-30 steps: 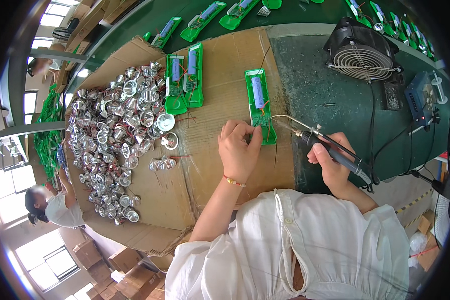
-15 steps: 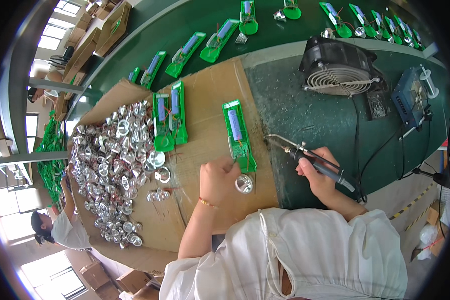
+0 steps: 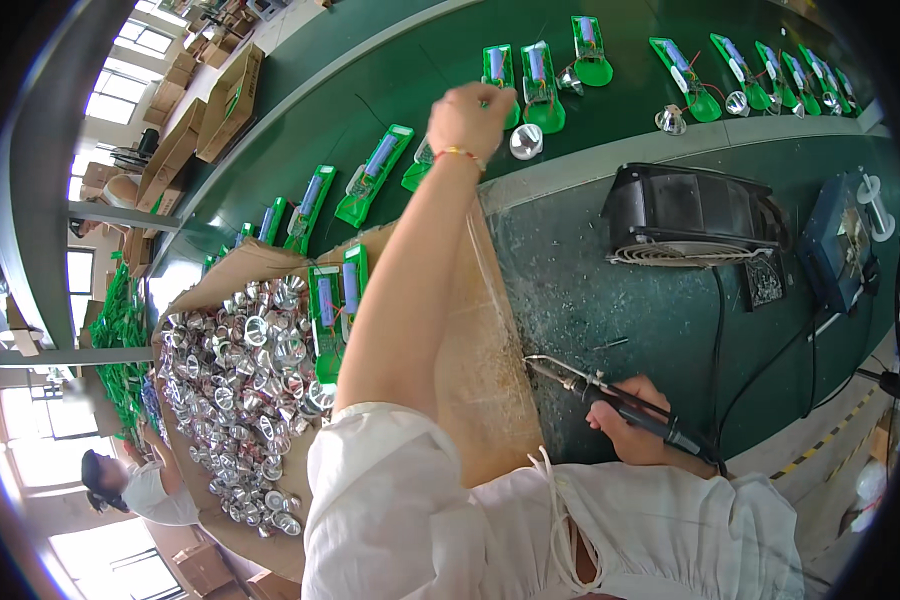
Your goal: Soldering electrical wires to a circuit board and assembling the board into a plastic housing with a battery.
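My left hand [image 3: 470, 125] reaches far across onto the green belt surface, fingers curled closed at the left side of a green plastic housing with a blue battery [image 3: 497, 64]. The hand hides part of this housing, and what its fingers hold cannot be seen. Just to the right lies another open green housing [image 3: 541, 85], with a shiny reflector cup [image 3: 526, 142] at its lower end. Low on the right, my right hand [image 3: 630, 415] is closed round a soldering iron [image 3: 640, 418]. A thin metal tube runs along the iron, and its tip points left over the cardboard's edge.
A heap of reflector cups [image 3: 240, 390] lies on cardboard [image 3: 485, 400] at left, two green housings [image 3: 326, 310] beside it. A black fan [image 3: 695, 212] and blue soldering station [image 3: 835, 245] stand right. More housings [image 3: 685, 75] line the belt. A co-worker [image 3: 145, 490] is far left.
My left hand has moved from the cardboard to the belt. The housing and reflector that lay on the cardboard now lie on the belt. My right hand still holds the iron.
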